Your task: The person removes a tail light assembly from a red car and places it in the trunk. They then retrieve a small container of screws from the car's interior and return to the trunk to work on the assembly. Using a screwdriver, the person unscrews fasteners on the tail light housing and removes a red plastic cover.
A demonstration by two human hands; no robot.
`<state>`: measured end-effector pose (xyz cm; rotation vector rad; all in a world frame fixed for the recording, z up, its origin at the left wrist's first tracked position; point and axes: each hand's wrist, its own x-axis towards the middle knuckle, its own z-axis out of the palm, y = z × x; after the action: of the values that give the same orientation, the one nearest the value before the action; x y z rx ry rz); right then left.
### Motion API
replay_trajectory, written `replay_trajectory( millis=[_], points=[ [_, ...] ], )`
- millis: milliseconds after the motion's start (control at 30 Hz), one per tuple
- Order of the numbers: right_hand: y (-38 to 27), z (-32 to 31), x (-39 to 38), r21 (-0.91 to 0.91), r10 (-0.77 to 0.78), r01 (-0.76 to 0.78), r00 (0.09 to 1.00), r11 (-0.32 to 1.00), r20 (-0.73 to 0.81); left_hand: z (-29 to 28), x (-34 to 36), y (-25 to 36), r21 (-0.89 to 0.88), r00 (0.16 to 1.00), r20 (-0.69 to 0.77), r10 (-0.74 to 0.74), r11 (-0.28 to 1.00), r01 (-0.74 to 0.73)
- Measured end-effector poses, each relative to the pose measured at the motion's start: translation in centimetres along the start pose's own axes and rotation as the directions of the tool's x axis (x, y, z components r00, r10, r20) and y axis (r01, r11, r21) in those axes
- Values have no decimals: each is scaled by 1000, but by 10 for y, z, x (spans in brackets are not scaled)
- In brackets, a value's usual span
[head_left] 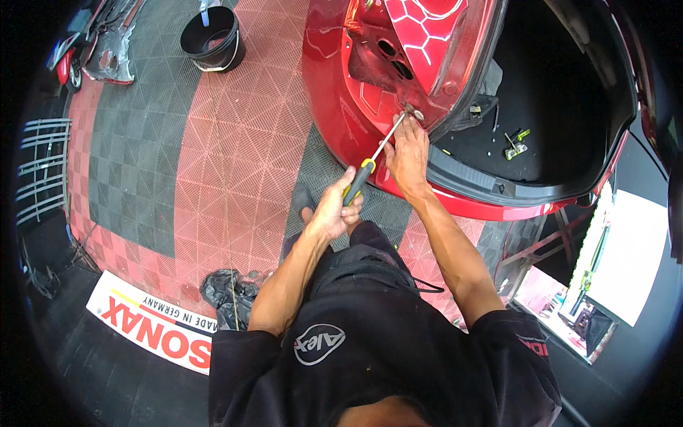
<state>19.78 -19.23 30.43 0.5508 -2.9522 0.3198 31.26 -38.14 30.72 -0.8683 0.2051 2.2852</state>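
Left hand (333, 211) gripping screwdriver (376, 155), open trunk (562, 92) beside

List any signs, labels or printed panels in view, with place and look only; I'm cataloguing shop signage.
Floor banner: lies at the lower left edge of the tiled floor, long white rectangle with large red lettering and a yellow-red stripe.
Shirt logo: on the person's black shirt, white oval outline.
Board: far right, pale, leaning, too washed out to tell more.
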Motion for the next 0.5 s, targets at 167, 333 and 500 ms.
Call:
replay_trajectory(
  millis=[167,333,500],
  points=[
    [-3,2,4,14,-4,4,1000,1000,-24,22,-6,-15,858,588,82,804,244,-452],
    [-3,4,3,19,-7,8,999,1000,-44,-2,5,6,177,975,-160,154,976,-125],
    [0,-2,2,37,-8,9,1000,999,-29,27,-6,-19,849,650,3,760,342,-403]
  ],
)
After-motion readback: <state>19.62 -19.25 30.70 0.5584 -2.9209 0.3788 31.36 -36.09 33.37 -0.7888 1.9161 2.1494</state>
